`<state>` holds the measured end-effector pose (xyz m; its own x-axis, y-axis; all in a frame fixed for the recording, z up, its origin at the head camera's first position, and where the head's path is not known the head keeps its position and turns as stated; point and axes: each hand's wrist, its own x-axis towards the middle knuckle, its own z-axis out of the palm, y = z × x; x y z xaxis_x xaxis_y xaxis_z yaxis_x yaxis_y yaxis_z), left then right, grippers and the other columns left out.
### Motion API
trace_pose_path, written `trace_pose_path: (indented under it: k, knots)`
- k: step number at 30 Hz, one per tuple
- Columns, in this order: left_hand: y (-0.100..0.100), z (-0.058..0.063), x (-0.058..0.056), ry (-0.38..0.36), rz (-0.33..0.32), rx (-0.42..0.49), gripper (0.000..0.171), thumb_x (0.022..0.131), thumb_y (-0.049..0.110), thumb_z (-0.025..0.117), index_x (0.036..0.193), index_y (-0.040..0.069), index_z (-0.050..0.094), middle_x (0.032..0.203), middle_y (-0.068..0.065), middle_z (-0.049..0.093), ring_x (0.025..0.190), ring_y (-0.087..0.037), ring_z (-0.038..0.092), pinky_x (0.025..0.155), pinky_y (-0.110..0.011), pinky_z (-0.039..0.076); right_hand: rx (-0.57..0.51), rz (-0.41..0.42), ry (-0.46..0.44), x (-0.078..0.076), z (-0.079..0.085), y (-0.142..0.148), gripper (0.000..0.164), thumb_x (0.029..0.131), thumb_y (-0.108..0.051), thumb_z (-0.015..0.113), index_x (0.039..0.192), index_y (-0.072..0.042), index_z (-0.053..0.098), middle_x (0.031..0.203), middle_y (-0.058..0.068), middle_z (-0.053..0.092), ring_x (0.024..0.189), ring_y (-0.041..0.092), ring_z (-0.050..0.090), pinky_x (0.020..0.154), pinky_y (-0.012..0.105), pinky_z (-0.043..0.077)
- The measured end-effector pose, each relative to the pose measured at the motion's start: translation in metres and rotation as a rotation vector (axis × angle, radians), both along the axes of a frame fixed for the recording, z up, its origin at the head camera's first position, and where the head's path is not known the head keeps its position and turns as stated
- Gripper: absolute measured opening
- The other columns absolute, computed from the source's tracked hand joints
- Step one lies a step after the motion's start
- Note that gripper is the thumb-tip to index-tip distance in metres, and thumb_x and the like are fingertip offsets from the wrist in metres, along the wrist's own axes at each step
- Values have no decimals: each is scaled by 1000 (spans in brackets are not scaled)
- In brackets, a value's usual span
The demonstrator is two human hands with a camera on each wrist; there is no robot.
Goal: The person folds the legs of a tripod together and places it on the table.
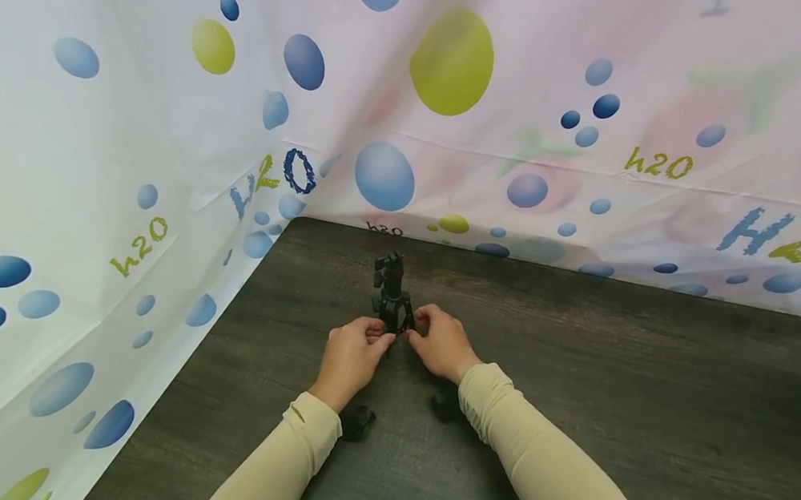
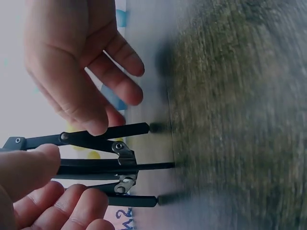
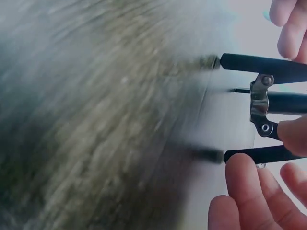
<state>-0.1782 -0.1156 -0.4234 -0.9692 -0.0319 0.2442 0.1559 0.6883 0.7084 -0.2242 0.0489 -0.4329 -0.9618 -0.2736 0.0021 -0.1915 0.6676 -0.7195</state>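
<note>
pale sleeves [image 1: 556, 470]; left grip [image 1: 352, 356], right grip [image 1: 444, 346] pinching tripod [image 1: 391, 280]; dark table [image 1: 662, 396], spotted curtain [image 1: 482, 149] behind.

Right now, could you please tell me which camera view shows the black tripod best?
The head view: it alone shows the tripod up to its top, though small. The left wrist view shows only its lower part, close up; the right wrist view, even less.

Dark wood-grain table [image 1: 619, 384], spotted white sheet [image 1: 344, 120]
</note>
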Motion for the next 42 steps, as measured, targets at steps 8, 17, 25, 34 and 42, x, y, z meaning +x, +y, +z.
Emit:
trace_pose_path:
  k: [8, 17, 25, 34, 42]
  knots:
    - [4, 2, -1, 15, 5, -46, 14, 91, 11, 75, 98, -1, 74, 88, -9, 75, 81, -21, 73, 69, -36, 59, 21, 14, 34, 0, 0, -1, 31, 96, -13, 67, 123, 1, 64, 116, 15, 68, 111, 33, 63, 95, 48, 48]
    - [3, 4, -1, 16, 28, -60, 12, 92, 11, 74, 96, -1, 74, 88, -10, 75, 82, -23, 73, 71, -39, 58, 61, 18, 67, 0, -1, -1, 18, 94, -7, 66, 111, -1, 68, 105, 11, 70, 100, 31, 66, 89, 46, 51]
    - [2, 4, -1, 7, 52, -43, 11, 92, 8, 73, 97, -2, 74, 88, -11, 75, 81, -24, 73, 69, -38, 59, 80, 6, 94, 1, 0, -2, 6, 92, -4, 68, 98, -4, 68, 89, 6, 69, 86, 27, 66, 81, 44, 53]
    - [0, 2, -5, 36, 73, -87, 11, 92, 9, 73, 96, -1, 74, 85, -10, 75, 77, -23, 72, 67, -39, 58, 73, 13, 71, 3, 0, -2, 7, 93, -6, 68, 99, -4, 70, 88, 5, 70, 87, 27, 67, 82, 44, 53]
    - [-2, 3, -7, 29, 79, -98, 12, 93, 10, 72, 96, -1, 74, 86, -10, 74, 75, -23, 72, 64, -38, 58, 79, 29, 64, 4, -1, -3, 6, 94, -7, 68, 98, -5, 70, 86, 3, 69, 85, 25, 66, 80, 42, 53]
